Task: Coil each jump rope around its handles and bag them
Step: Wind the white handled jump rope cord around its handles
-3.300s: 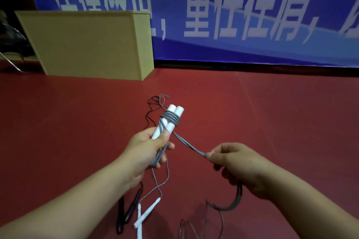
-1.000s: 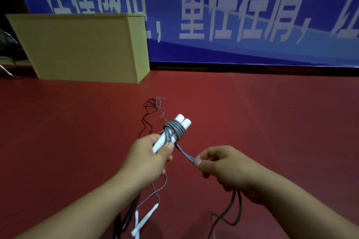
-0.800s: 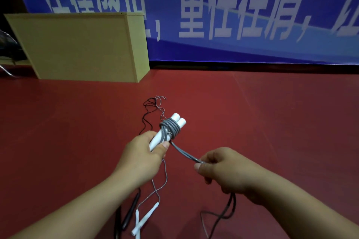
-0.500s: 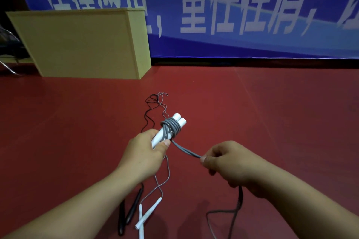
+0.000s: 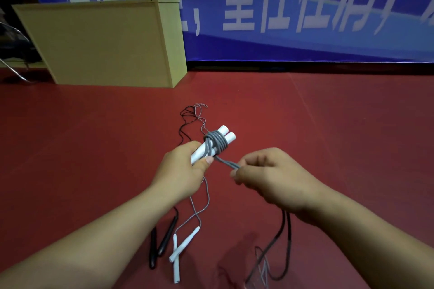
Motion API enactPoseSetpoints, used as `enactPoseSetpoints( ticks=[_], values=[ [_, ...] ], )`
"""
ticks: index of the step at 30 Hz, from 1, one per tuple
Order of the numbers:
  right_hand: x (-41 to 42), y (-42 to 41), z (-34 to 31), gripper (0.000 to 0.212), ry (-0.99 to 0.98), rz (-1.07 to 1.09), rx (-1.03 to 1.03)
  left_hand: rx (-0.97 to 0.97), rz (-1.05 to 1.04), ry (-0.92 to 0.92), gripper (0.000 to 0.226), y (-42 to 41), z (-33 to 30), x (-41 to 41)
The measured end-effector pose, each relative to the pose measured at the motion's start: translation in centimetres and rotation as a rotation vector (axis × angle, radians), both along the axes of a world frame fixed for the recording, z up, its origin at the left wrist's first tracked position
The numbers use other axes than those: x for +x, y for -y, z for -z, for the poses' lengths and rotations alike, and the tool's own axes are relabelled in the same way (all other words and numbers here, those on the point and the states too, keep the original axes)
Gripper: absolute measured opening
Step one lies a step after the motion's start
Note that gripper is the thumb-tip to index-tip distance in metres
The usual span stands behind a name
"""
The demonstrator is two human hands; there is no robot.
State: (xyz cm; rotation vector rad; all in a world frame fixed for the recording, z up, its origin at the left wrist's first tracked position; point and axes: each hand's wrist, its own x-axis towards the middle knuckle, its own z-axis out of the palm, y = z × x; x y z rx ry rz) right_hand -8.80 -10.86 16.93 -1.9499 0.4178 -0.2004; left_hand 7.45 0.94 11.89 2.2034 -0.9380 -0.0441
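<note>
My left hand (image 5: 180, 171) grips two white handles (image 5: 223, 135) held side by side, their ends pointing up and right. Several turns of grey rope (image 5: 217, 143) sit wound around the handles near the top. My right hand (image 5: 270, 176) pinches the doubled grey rope just right of the handles, and the slack (image 5: 285, 237) hangs from under that hand to the floor. On the floor below lie a second pair of white handles (image 5: 184, 245) with a thin grey cord and a pair of black handles (image 5: 162, 241) with a black cord (image 5: 185, 122).
A red floor (image 5: 340, 136) spreads all around. A tan wooden box (image 5: 105, 42) stands at the back left, before a blue banner (image 5: 305, 7) with white characters. A clear plastic bag (image 5: 256, 272) shows faintly by the bottom edge. A metal chair leg (image 5: 14, 70) is at far left.
My right hand has moved closer to the handles, shortening the stretch of rope between my hands. The turns around the handles look slightly thicker than 3.3 s ago.
</note>
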Motion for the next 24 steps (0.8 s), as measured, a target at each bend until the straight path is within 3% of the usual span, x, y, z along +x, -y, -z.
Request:
enactPoseSetpoints(
  ticks=[5, 11, 14, 18, 24],
  values=[
    [0.1, 0.7, 0.4, 0.02, 0.126, 0.092, 0.123, 0.11, 0.096, 0.026, 0.008, 0.0, 0.0, -0.7],
    [0.5, 2.6, 2.3, 0.036, 0.148, 0.31, -0.411, 0.322, 0.313, 0.128, 0.017, 0.2, -0.6, -2.9],
    [0.1, 3.7, 2.5, 0.04, 0.162, 0.349, -0.476, 0.344, 0.386, 0.162, 0.019, 0.4, -1.6, -3.9],
    [-0.8, 4.9, 2.5, 0.03, 0.115, 0.347, -0.395, 0.39, 0.51, 0.162, 0.019, 0.0, -2.4, -4.5],
    [-1.8, 5.5, 2.0, 0.026, 0.142, 0.341, -0.01, 0.425, 0.62, 0.249, 0.017, -0.4, -3.3, -5.2]
  ],
)
